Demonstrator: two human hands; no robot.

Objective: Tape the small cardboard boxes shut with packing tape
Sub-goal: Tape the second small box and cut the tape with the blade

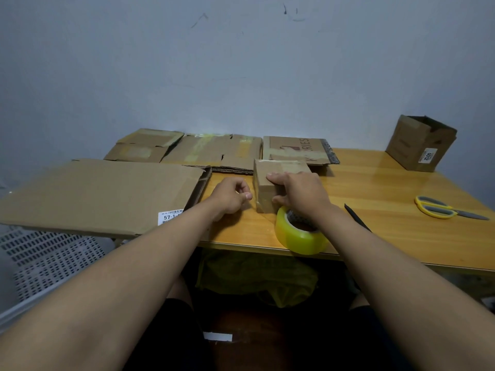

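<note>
Small box: a closed small cardboard box [276, 183] sits on the tabletop [375, 236] near the middle, a little back from the front edge, with a pale strip of tape showing across its top.
Right hand: the right hand [300, 194] grips the box, fingers laid over the top and thumb curled against the near face.
Left hand: the left hand [231, 196] hovers just left of the box, fingers curled in with thumb and forefinger pinched together; I cannot tell whether a clear tape end is between them.
Tape roll: a yellowish tape roll [300, 231] lies at the front edge, just in front of the box, under the right wrist, which hides part of it.
Flattened cardboard: a large flat sheet [101, 194] with a white label covers the left end and overhangs the front-left corner; three more flattened boxes [214, 151] line the back edge, right behind the small box.
Open box: an open carton [420, 143] stands at the back right corner, well apart.
Scissors: yellow-handled scissors [444, 208] lie towards the right edge.
Dark strip: a thin black object [356, 216] lies beside the right forearm; too unclear to name.
Basket: a white perforated basket [40, 258] stands below the left end.
</note>
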